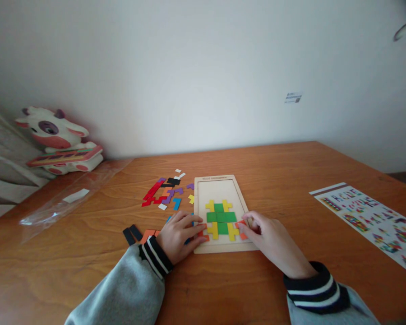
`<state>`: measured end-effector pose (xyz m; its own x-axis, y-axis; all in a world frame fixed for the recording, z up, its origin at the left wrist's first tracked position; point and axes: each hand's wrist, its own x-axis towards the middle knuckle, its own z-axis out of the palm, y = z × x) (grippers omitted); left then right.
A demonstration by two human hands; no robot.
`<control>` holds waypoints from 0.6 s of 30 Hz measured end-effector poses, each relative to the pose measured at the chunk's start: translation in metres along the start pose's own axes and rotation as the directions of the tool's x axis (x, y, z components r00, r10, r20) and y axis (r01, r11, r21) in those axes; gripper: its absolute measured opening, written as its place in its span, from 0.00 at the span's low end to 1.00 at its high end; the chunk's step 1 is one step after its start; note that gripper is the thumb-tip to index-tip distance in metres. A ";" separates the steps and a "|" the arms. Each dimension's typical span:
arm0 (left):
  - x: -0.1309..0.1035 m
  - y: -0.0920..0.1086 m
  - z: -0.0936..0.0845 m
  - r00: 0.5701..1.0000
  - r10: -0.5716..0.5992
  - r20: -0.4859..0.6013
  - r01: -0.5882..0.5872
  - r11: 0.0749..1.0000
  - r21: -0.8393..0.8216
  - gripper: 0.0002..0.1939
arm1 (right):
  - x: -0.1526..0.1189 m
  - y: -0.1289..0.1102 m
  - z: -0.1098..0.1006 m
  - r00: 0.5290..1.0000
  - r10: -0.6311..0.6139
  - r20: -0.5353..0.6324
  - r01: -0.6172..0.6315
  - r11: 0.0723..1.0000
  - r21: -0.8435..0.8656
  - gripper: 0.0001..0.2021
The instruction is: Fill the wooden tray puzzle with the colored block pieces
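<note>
Orange pieces meet left hand and right hand, curled and angled inward; whether gripped, I can't tell.

L sleeve: lt grey, long, matte soft-looking fabric, roomy cut, a few soft folds. L cuff: blk or v. dk navy, w/ 2 wht stripes running round the wrist. R sleeve: same lt grey, only short bit vis. at btm edge. R cuff: matches L, dk band w/ 2 wht stripes. L hand & R hand bare.
</note>
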<state>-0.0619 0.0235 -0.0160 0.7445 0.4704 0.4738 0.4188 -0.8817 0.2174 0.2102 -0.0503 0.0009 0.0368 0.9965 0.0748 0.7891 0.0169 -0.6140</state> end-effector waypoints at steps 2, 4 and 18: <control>0.000 0.001 0.001 1.000 -0.001 0.016 0.001 1.000 0.012 0.14 | 0.000 -0.002 -0.001 1.000 -0.007 0.021 0.007 1.000 -0.002 0.11; 0.001 0.003 0.000 0.999 -0.004 0.045 0.003 1.000 0.025 0.15 | 0.000 -0.003 -0.003 0.998 -0.034 0.057 0.033 0.999 0.031 0.12; 0.001 0.006 0.002 0.998 0.009 0.057 -0.009 1.000 -0.010 0.15 | 0.001 0.018 -0.011 0.981 -0.162 0.103 0.150 0.982 0.113 0.15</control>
<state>-0.0572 0.0189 -0.0157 0.7766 0.4635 0.4267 0.4072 -0.8861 0.2214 0.2313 -0.0500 -0.0020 -0.1547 0.9836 0.0922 0.7114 0.1757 -0.6804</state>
